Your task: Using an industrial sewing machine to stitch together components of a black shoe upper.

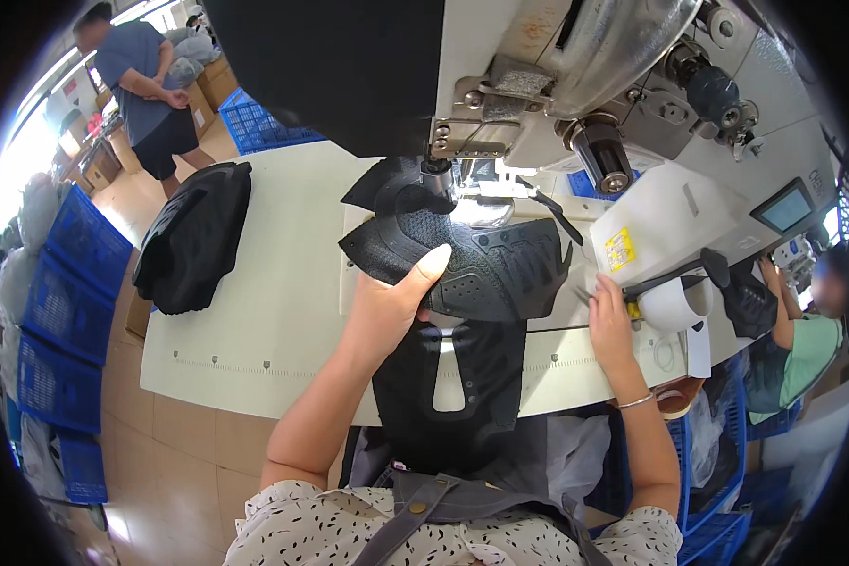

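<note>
Gripping the near left part of a black piece point(519, 269), the left hand point(387, 302) has its thumb pressed on top and its other fingers mostly hidden beneath. The piece lies on the pale table point(255, 344), its far edge under the head of a sewing machine point(670, 212), where a bright light falls. Mesh, rows of small holes and raised ribs show on it. A black panel point(401, 373) with a long slot lies just nearer, partly covered by the piece and reaching past the table's near edge; whether the two are joined cannot be told.

The right hand point(611, 321) is right of the piece and apart from it, fingers bent and pointing far; whether it grasps anything cannot be told. A bracelet point(636, 401) circles that wrist. Just right of this hand is a white tube point(662, 309), and farther right a small screen point(783, 206) on the machine.

A stack point(193, 241) of black parts sits on the table's left end. Beyond, blue crates point(61, 311) line the left, and a person point(146, 80) stands far left.
</note>
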Demonstrator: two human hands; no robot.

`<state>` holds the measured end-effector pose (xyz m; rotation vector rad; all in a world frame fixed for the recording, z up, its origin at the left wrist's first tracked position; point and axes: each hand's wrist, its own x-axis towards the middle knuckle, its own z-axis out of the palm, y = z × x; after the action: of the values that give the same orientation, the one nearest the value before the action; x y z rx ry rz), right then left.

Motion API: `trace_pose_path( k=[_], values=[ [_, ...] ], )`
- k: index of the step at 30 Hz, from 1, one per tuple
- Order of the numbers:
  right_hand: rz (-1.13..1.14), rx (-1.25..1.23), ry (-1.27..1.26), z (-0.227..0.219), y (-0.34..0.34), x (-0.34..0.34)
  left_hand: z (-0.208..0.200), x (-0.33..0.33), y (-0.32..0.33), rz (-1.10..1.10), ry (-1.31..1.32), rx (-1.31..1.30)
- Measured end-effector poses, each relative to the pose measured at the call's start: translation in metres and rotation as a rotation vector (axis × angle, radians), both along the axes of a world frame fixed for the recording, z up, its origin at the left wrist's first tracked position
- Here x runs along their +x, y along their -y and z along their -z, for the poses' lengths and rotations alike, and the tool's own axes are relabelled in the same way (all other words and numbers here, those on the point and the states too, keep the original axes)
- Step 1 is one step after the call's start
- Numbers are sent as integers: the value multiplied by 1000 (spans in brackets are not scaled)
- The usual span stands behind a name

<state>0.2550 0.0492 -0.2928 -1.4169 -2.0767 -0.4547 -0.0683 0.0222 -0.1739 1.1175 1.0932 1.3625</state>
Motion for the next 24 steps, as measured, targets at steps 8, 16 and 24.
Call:
trace_pose_path(
  k=[8, 16, 24],
  values=[
    [132, -359, -639, -100, 5, -44, -5, 1, 1, -17, 4, -8],
    [-207, -602, -547, -157, -14, -78, -3, 1, 0, -12, 23, 6],
    [-311, -501, -494, -157, -20, -87, -3, 2, 0, -9, 3, 17]
  ],
)
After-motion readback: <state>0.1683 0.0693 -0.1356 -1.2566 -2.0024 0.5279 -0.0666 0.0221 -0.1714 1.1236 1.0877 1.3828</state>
